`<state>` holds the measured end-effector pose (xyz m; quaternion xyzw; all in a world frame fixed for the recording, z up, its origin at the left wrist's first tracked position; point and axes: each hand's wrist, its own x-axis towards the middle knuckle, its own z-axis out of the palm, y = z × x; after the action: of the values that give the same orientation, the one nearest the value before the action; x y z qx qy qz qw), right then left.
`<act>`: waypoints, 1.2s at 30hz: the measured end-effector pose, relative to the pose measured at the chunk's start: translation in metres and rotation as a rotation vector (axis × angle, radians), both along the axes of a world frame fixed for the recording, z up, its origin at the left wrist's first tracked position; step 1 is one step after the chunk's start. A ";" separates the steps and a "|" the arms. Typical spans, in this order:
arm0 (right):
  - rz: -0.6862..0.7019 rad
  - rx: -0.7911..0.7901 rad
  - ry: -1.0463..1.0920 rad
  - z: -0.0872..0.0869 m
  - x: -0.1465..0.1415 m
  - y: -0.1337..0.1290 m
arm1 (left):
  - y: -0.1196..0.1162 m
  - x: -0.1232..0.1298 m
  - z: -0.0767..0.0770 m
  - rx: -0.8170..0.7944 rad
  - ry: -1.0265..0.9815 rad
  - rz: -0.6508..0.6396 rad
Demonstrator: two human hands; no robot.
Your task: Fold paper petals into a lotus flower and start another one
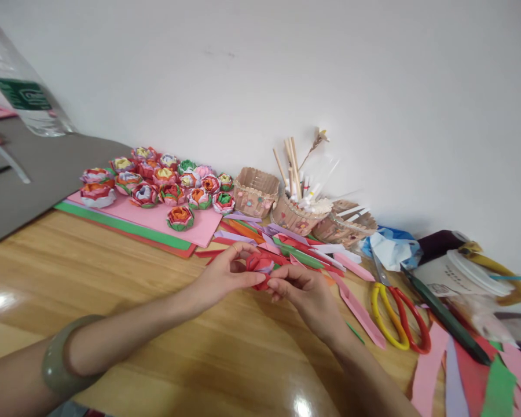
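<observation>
A small red paper flower (259, 263) with some purple in its middle is held over the wooden table. My left hand (231, 272) grips it from the left, thumb along its lower front and fingers behind. On the other side my right hand (301, 292) pinches its lower right edge between thumb and fingertips, which partly hide that edge. Just behind the hands lies a heap of folded paper strips (304, 252) in red, purple, green, pink and white. Finished-looking paper flowers (171, 194) in mixed colours sit in rows on pink paper (204, 227) to the left.
Decorated cardboard baskets (256, 194) stand along the wall, one holding sticks and pens. To the right lie scissors (402, 318) with yellow and red handles, a dark green long tool (449, 318), a white tub (454, 275) and loose paper strips (499, 382). A plastic bottle (24, 87) stands far left.
</observation>
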<state>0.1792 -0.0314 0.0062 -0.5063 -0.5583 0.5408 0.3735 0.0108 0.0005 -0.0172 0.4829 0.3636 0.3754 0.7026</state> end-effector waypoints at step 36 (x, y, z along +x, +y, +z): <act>0.030 -0.156 -0.047 0.006 0.000 0.003 | -0.002 0.003 0.000 0.071 0.018 -0.019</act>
<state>0.1796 -0.0285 0.0121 -0.5380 -0.5305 0.5763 0.3116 0.0140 -0.0011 -0.0169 0.5141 0.3520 0.3770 0.6853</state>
